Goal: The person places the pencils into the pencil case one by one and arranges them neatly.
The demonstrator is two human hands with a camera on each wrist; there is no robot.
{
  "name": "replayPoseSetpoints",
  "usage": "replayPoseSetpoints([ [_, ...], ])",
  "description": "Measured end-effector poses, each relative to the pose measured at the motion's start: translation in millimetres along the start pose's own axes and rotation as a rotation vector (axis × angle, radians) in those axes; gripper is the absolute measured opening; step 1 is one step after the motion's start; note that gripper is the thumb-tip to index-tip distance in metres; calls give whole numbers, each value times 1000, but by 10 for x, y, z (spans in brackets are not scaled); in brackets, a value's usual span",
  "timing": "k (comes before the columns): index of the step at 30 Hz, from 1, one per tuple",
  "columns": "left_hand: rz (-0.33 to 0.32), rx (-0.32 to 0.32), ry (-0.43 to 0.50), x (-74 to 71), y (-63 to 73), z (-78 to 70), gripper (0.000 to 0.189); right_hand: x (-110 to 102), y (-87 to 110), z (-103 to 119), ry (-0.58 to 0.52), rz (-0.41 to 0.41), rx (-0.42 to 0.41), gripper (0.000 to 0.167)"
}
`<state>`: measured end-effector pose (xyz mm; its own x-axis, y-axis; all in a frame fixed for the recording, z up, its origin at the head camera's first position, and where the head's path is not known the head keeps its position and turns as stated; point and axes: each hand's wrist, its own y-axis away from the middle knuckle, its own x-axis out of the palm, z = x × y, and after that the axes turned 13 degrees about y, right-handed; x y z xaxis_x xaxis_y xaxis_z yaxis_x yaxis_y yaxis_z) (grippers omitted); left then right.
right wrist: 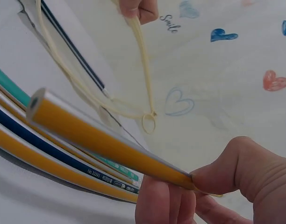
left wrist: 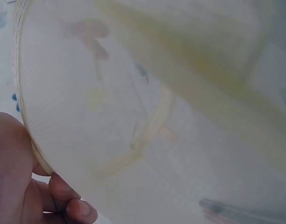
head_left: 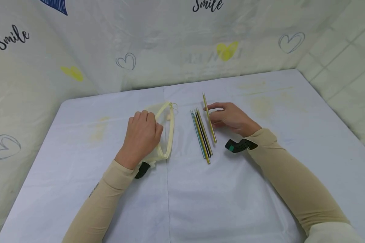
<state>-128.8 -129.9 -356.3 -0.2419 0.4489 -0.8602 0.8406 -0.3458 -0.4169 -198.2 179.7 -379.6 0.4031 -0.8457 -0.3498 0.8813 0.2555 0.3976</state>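
Note:
My left hand [head_left: 141, 136] grips the edge of a pale yellow, see-through pouch [head_left: 171, 135], holding it up with its mouth facing right. In the right wrist view, a dark blue pencil [right wrist: 75, 46] shows within the pouch's opening. My right hand [head_left: 229, 118] pinches a yellow striped pencil [head_left: 209, 116] between thumb and fingers, raised off the table. Just left of that hand, several pencils [head_left: 202, 136] in yellow, dark blue and green lie side by side on the table. My left palm is hidden in the head view.
A white cloth covers the table [head_left: 231, 202], with faint yellowish marks. Behind it hangs a pale printed curtain [head_left: 170, 44] with hearts and "Smile" lettering. A small loop [head_left: 174, 106] sits at the pouch's far corner.

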Motion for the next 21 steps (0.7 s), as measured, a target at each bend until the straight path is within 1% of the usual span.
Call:
replayPoseSetpoints([
  [3,5,-6,4,-6,-3,-2,23,4,-9,-5,-55,18,-3,53],
  [5,-6,3,-3,-5,-2,1,24,9,-13,-7,-79,28,-14,51],
  [9,-32,24,-14,-3,15,13,24,26,-4,0,-95,40,-37,51],
  [15,-57,47,-16,-11,25,26,25,67,-3,17,-125,23,-50,50],
  [18,-57,41,-4,-15,19,26,25,92,-7,18,-146,10,-41,48],
  [21,-36,23,6,-16,8,21,24,115,-2,18,-160,6,-47,47],
])
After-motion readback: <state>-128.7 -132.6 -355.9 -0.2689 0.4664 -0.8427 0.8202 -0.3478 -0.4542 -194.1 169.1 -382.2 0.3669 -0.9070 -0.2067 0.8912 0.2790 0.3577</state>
